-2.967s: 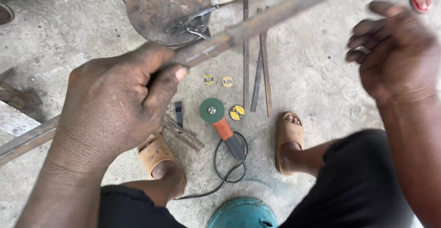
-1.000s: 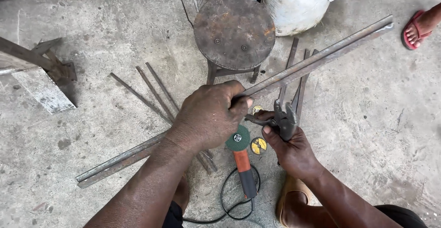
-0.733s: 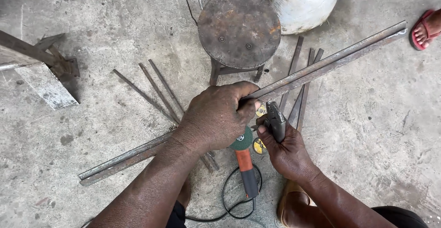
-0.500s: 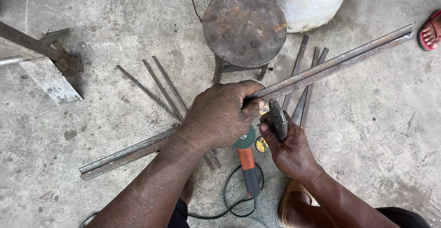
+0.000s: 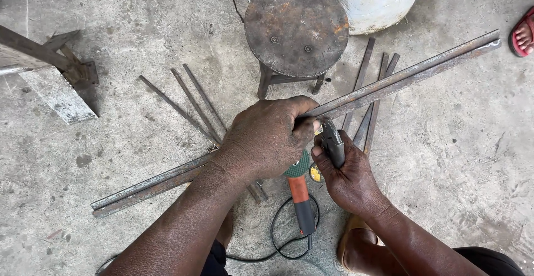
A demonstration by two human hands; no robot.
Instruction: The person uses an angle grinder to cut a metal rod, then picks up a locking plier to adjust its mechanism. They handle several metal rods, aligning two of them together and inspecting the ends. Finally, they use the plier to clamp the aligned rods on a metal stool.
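Nearest, the right hand [image 5: 350, 178] is closed around a small dark metal tool [image 5: 332, 147] pressed up against the long steel bar [image 5: 389, 82]. Just beside it the left hand [image 5: 267, 139] is clenched over the bar near its middle, fingers [image 5: 303, 128] wrapped fully round, holding it slantwise above the concrete floor [image 5: 473, 159]. Under the hands lies an angle grinder [image 5: 300, 195] with a black cord. The bar looks rigid, rusty and fairly heavy, rough enough not to slip; a grip near the middle balances it best. Farther off, thin flat strips [image 5: 192, 103] lie on the floor, then a round rusty stool [image 5: 296, 25]
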